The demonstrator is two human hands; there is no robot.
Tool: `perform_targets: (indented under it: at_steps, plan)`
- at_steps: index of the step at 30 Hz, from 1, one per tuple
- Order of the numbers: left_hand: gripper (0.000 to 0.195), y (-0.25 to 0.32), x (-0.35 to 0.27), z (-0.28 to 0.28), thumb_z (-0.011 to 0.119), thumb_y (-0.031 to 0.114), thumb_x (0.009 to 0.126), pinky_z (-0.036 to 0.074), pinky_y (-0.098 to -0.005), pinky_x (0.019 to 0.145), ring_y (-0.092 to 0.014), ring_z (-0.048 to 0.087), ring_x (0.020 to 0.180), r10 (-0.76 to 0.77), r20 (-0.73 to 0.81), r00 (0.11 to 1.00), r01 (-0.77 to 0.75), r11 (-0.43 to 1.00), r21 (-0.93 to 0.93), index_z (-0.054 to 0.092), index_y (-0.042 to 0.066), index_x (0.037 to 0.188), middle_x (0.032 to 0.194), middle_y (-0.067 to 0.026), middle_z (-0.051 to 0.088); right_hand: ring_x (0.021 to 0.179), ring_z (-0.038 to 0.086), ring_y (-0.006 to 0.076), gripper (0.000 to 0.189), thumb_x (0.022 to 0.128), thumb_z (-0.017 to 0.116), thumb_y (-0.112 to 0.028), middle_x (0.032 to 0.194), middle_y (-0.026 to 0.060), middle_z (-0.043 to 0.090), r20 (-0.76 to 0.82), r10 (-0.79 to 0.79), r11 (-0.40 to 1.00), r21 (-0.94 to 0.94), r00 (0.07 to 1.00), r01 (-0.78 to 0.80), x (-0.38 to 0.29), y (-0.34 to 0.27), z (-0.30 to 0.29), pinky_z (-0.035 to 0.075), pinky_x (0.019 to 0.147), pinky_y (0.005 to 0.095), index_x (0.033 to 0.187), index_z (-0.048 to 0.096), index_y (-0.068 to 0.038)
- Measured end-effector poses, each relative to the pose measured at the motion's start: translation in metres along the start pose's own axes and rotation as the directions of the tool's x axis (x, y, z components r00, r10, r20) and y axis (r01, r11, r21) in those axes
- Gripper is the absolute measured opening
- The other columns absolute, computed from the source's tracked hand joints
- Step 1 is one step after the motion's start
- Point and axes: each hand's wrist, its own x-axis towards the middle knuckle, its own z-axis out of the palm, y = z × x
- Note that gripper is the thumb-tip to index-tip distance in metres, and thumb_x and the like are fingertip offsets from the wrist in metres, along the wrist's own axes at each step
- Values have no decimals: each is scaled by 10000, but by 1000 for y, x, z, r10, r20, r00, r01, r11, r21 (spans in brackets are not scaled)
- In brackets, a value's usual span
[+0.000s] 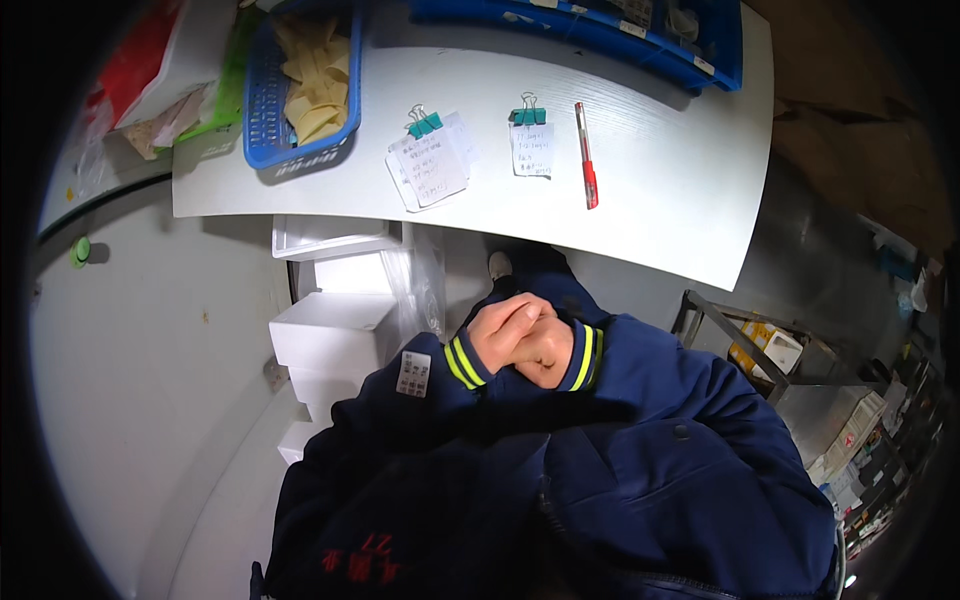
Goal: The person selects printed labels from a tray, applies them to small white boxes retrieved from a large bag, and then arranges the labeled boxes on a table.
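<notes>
Both of my hands are clasped together in front of my body, below the front edge of a white table (660, 202). My left hand (496, 328) lies over my right hand (549, 352), wrapped around it; the right hand's fingers are mostly hidden. On the table before me lies a stack of handwritten paper slips (431, 172), held by a teal binder clip (424, 124). To its right is a smaller slip bundle (532, 156) under another teal binder clip (529, 115). A capped red pen (587, 161) rests beside that bundle.
A blue plastic basket (262, 154) of cream-coloured gloves (319, 97) stands at the table's left. Blue bins (600, 45) line the back. White foam boxes (330, 322) are stacked below left. On the right stands a metal-framed rack (739, 330) holding a yellow-and-white box (769, 349).
</notes>
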Motion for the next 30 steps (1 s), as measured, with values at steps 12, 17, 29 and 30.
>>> perform_targets:
  at_steps: [12, 17, 29, 30]
  plan:
    - [252, 31, 86, -2, 360, 86, 842, 445, -305, 778, -258, 575, 837, 171, 71, 983, -183, 952, 245, 530, -72, 939, 912, -168, 589, 592, 573, 276, 193, 679, 512, 80, 623, 139, 573, -33, 69, 997, 22, 997, -68, 20, 8, -87, 436, 512, 311, 773, 645, -23]
    - [232, 28, 93, -5, 379, 54, 823, 456, -313, 788, -282, 581, 850, 275, 76, 958, -283, 875, 393, 524, -84, 940, 939, -176, 589, 601, 576, 276, 202, 677, 512, 83, 638, 142, 582, -57, 55, 996, 66, 997, -51, 27, 11, -94, 442, 520, 311, 779, 647, -25]
    - [218, 15, 115, -18, 427, 49, 813, 468, -318, 788, -288, 581, 862, 329, 145, 933, -356, 789, 501, 521, -80, 962, 955, -175, 588, 572, 559, 231, 157, 693, 489, 92, 608, 119, 554, -82, 134, 988, 89, 988, -126, 34, 26, -102, 417, 507, 289, 738, 609, 3]
    - [221, 21, 117, -18, 421, 56, 818, 465, -315, 792, -289, 579, 866, 333, 143, 932, -358, 786, 504, 523, -78, 962, 955, -176, 587, 575, 562, 228, 157, 693, 488, 93, 611, 119, 557, -75, 163, 983, 103, 984, -155, 38, 21, -107, 418, 508, 289, 737, 609, 4]
